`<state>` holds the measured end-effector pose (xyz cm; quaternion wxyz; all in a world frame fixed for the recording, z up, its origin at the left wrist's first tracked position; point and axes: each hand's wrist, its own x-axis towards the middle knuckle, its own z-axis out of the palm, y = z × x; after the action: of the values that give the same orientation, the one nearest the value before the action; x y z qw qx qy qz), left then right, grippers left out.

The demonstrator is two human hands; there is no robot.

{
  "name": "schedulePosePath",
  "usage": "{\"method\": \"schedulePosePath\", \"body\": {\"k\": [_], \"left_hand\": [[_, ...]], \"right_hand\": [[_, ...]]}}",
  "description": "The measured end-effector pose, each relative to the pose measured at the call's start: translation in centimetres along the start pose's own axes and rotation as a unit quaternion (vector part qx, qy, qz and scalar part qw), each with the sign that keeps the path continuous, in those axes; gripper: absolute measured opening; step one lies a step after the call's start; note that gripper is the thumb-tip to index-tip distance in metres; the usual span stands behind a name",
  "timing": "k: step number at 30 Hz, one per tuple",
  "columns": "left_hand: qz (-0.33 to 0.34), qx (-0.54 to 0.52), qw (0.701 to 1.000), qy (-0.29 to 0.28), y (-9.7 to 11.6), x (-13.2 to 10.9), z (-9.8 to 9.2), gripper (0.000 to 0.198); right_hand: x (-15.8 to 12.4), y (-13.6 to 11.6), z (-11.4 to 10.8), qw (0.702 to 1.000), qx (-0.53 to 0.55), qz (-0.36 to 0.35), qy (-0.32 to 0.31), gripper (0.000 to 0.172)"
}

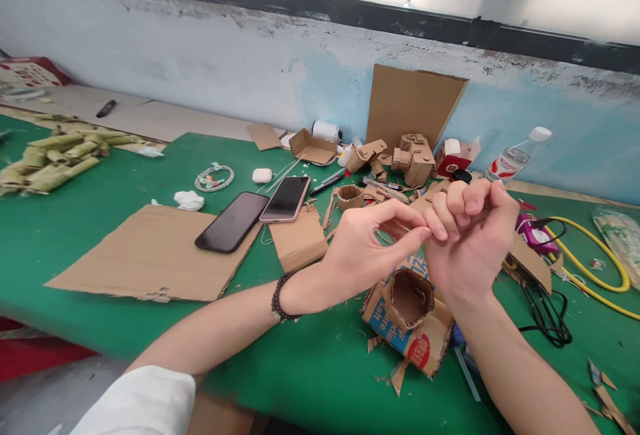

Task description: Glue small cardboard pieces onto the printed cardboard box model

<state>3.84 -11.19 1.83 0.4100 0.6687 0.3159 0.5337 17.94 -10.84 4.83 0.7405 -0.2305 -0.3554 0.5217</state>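
Note:
My left hand point(357, 248), with a dark beaded bracelet on its wrist, reaches across to the right hand. Thumb and index finger meet in a pinch beside the curled little finger of my right hand point(467, 242). Whatever lies between those fingertips, if anything, is too small to make out. The right palm faces me, its fingers folded in, and no object shows there. Below both hands a cardboard camera model point(380, 318) rests on the green table, a many-sided cardboard ring forming its lens; blue and red print covers its front.
Two phones point(233, 222) and a flat cardboard sheet point(145, 255) lie on the left. Behind stand another cardboard camera point(415, 158) and a water bottle point(520, 152). A yellow cable point(595, 228) and black wires point(550, 322) lie right. Bamboo pieces point(60, 155) are piled far left.

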Motion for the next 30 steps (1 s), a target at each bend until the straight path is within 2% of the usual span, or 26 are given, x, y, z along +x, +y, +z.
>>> {"method": "schedulePosePath", "body": {"k": [8,19,27,30], "left_hand": [[0.053,0.016,0.998,0.007,0.0,-0.2,0.0,0.008],[0.072,0.004,0.997,-0.008,0.3,-0.2,-0.2,0.006],[0.105,-0.03,0.994,-0.019,0.0,-0.1,-0.2,0.008],[0.115,-0.077,0.99,-0.039,-0.4,-0.1,-0.2,0.011]], "right_hand": [[-0.2,-0.3,0.1,1.0,-0.001,0.025,-0.015,0.061],[-0.3,-0.7,0.2,0.988,0.086,0.125,0.013,0.054],[-0.4,-1.2,0.4,0.96,0.197,0.188,0.065,0.047],[-0.5,-1.8,0.3,0.952,0.221,0.204,0.059,0.045]]}}
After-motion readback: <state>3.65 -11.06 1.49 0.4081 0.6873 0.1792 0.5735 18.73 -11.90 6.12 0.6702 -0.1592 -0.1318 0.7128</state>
